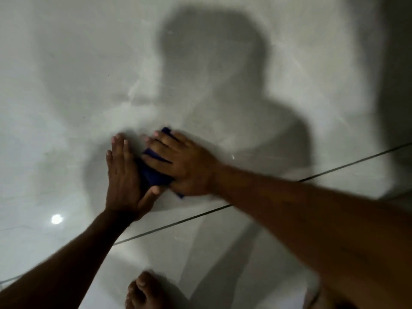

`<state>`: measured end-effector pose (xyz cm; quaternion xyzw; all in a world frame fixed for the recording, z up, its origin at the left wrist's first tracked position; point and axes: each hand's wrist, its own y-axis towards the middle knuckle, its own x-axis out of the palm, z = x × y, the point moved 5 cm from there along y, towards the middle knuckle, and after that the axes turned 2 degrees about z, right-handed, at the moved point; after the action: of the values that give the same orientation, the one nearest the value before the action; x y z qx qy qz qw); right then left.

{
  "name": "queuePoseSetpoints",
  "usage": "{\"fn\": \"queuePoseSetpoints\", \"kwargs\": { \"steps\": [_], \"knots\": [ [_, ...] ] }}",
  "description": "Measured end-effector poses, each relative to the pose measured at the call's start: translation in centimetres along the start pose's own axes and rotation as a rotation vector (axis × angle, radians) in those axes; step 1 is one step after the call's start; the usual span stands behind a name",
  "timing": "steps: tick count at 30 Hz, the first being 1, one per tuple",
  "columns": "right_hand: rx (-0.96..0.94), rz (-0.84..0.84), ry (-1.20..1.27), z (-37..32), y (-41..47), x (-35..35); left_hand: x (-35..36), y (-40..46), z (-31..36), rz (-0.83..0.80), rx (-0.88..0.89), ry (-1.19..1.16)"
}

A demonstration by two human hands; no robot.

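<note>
A dark blue cloth (153,172) lies flat on the glossy pale grey floor tile (66,108). My right hand (185,161) presses down on the cloth with its fingers spread over it. My left hand (122,175) lies flat on the tile just to the left, fingers straight and together, its thumb touching the cloth's near edge. Most of the cloth is hidden under my right hand.
A dark grout line (334,168) runs diagonally from the lower left to the right edge. My bare foot (142,291) stands at the bottom middle. A lamp's reflection (56,219) shines at the left, and my shadow falls across the tile ahead.
</note>
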<state>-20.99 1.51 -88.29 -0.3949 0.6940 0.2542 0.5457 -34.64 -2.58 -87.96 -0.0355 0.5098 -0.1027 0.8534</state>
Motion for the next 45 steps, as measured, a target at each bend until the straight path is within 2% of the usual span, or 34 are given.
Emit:
{"fn": "queuePoseSetpoints", "kwargs": {
  "steps": [1, 2, 5, 7, 9, 12, 14, 16, 18, 20, 23, 26, 29, 31, 33, 37, 41, 43, 45],
  "knots": [
    [-0.039, 0.005, -0.024, 2.3, -1.2, -0.5, -0.2, 0.0, -0.1, -0.013, 0.003, -0.010],
    [0.041, 0.039, -0.034, 5.4, -2.6, -1.0, -0.2, 0.1, -0.1, -0.029, 0.003, -0.013],
    [0.670, 0.173, -0.092, 12.1, -9.3, -2.3, -0.2, 0.2, 0.5, -0.053, -0.039, -0.021],
    [1.033, 0.155, -0.074, 10.1, -13.2, -2.0, 0.1, -0.1, 1.9, -0.047, -0.078, -0.067],
    [1.188, 0.104, 0.009, 5.0, -14.4, -1.1, 0.6, -1.0, 4.3, -0.021, -0.132, -0.133],
    [1.045, -0.060, 0.179, -2.9, -12.7, -0.4, 1.3, -3.5, 8.3, 0.038, -0.315, -0.267],
    [0.984, -0.141, 0.240, -4.9, -11.7, -0.6, 1.2, -5.5, 9.4, 0.095, -0.498, -0.333],
    [0.994, -0.143, 0.283, -4.3, -11.6, -2.0, 0.3, -7.5, 9.4, 0.148, -0.669, -0.374],
    [0.986, -0.130, 0.222, -3.1, -12.0, -3.1, -1.0, -9.2, 8.8, 0.166, -0.790, -0.388],
    [1.017, -0.228, 0.256, -1.8, -13.3, -3.5, -2.6, -10.2, 8.9, 0.146, -0.898, -0.388],
    [1.146, -0.346, 0.606, -1.6, -14.2, -5.1, -5.4, -10.0, 10.8, 0.167, -1.026, -0.429],
    [1.190, -0.202, 0.830, -4.1, -13.4, -12.2, -9.7, -9.4, 14.4, 0.165, -1.157, -0.610],
    [1.243, 0.044, 1.014, -8.3, -13.1, -24.0, -16.8, -9.4, 19.5, 0.002, -1.257, -0.830],
    [1.267, 0.219, 1.112, -10.9, -13.7, -34.3, -24.1, -9.2, 24.0, -0.145, -1.163, -0.951],
    [1.230, 0.359, 1.177, -13.1, -14.5, -44.9, -32.1, -8.7, 28.9, -0.253, -0.976, -0.985],
    [1.062, 0.514, 1.286, -17.2, -17.6, -66.2, -49.7, -8.1, 40.3, -0.330, -0.647, -1.117],
    [0.946, 0.642, 1.317, -20.1, -21.9, -81.0, -62.3, -8.9, 50.3, -0.354, -0.370, -1.033],
    [0.906, 0.724, 1.334, -21.1, -24.3, -85.8, -66.3, -9.4, 54.0, -0.344, -0.264, -1.028],
    [0.931, 0.841, 1.361, -21.9, -27.5, -89.3, -68.9, -10.0, 58.1, -0.424, -0.136, -1.041]
  ]
}}
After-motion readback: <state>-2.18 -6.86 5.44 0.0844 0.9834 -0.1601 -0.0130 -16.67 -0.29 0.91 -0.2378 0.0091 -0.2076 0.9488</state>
